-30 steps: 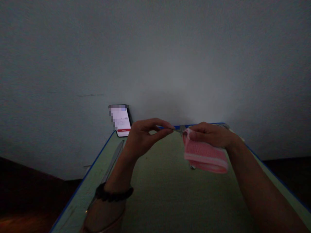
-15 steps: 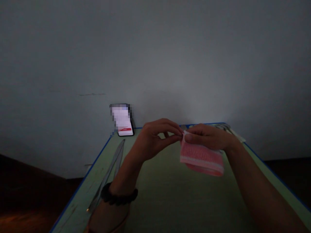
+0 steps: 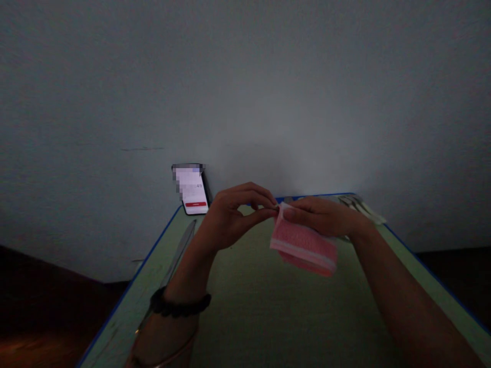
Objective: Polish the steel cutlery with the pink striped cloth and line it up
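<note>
A folded pink cloth (image 3: 307, 240) with pale edge bands hangs above the table, gripped in my right hand (image 3: 326, 214), its thumb pressed on top of the fabric. My left hand (image 3: 233, 214), with a dark beaded bracelet on the wrist, pinches thumb against fingertips at the cloth's upper left corner. Something tiny and dark shows at that pinch, too small to name. Whether the cloth wraps anything is hidden.
The pale green table (image 3: 284, 312) has a blue edge and meets a grey wall. A lit phone (image 3: 195, 191) leans at the back left. A long grey strip (image 3: 180, 253) lies partly behind my left arm. Several slender, cutlery-like items (image 3: 360, 207) lie back right.
Both hands and the cloth have shifted slightly left in view. The cloth is tilted a little more, and the left pinch stays at its corner.
</note>
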The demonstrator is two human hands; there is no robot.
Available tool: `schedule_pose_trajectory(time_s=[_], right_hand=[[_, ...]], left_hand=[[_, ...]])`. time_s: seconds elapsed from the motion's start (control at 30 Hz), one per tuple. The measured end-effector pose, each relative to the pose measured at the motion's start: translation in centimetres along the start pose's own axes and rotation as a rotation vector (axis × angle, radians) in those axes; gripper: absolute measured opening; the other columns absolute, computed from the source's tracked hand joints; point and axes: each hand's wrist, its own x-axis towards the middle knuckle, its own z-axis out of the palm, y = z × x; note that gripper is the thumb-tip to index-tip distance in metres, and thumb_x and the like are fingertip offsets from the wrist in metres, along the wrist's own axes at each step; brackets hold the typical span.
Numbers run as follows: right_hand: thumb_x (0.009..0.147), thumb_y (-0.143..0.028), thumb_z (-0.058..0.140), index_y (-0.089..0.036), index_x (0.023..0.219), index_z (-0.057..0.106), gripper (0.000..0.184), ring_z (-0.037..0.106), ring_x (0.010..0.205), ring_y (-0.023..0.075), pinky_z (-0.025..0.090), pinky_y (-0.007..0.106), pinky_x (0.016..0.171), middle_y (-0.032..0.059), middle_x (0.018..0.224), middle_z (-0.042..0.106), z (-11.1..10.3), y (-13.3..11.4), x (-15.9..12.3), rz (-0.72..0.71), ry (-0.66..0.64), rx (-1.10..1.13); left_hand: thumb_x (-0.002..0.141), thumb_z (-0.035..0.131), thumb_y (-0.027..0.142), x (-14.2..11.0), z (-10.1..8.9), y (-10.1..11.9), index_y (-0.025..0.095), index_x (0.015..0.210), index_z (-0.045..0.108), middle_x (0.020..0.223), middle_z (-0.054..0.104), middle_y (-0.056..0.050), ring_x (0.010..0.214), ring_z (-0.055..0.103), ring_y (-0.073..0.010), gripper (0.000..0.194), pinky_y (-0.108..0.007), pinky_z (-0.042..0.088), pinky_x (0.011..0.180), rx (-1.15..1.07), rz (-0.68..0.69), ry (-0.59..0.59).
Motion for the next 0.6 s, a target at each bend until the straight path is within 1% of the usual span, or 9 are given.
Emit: schedule_pose_trajectory(time_s=[0.17,0.23,0.47,0.6], right_hand=[[0.088,-0.055,0.032,-0.016,0.072,0.048,0.045,0.037,0.055,0.0082,0.032,0.021,0.05,-0.0021,0.063,0.045,-0.3,0.4,-0.3,0.008,-0.002,0.015],[0.088,-0.054,0.032,-0.016,0.072,0.049,0.045,0.038,0.054,0.0081,0.032,0.021,0.05,-0.0022,0.062,0.045,-0.5,0.4,-0.5,0.012,-0.003,-0.002],[0.088,-0.055,0.03,-0.015,0.066,0.049,0.049,0.037,0.052,0.0083,0.03,0.022,0.048,-0.0021,0.058,0.044,-0.5,0.1,-0.5,0.044,0.038,-0.068],[0.087,-0.057,0.03,-0.016,0.066,0.048,0.049,0.036,0.051,0.0082,0.029,0.022,0.047,-0.0019,0.059,0.045,-0.1,-0.1,-0.2,0.047,0.028,-0.044]], left_hand=[[0.074,0.069,0.02,-0.4,-0.7,-0.5,0.019,0.079,0.067,0.085,0.067,-0.002,0.077,0.062,-0.0126,0.005,-0.025,0.05,0.071,0.031,0.001,0.09],[0.074,0.069,0.02,-0.5,-0.8,-0.4,0.019,0.079,0.067,0.084,0.067,-0.002,0.076,0.062,-0.0124,0.005,-0.025,0.05,0.07,0.052,-0.007,0.102],[0.073,0.07,0.02,-0.1,-0.4,1.0,0.019,0.075,0.067,0.08,0.065,-0.001,0.071,0.061,-0.0105,0.004,-0.022,0.049,0.065,0.091,0.022,0.07],[0.074,0.068,0.021,0.2,0.1,1.6,0.019,0.076,0.068,0.08,0.066,-0.002,0.072,0.062,-0.0119,0.003,-0.023,0.05,0.066,0.068,0.019,0.022]])
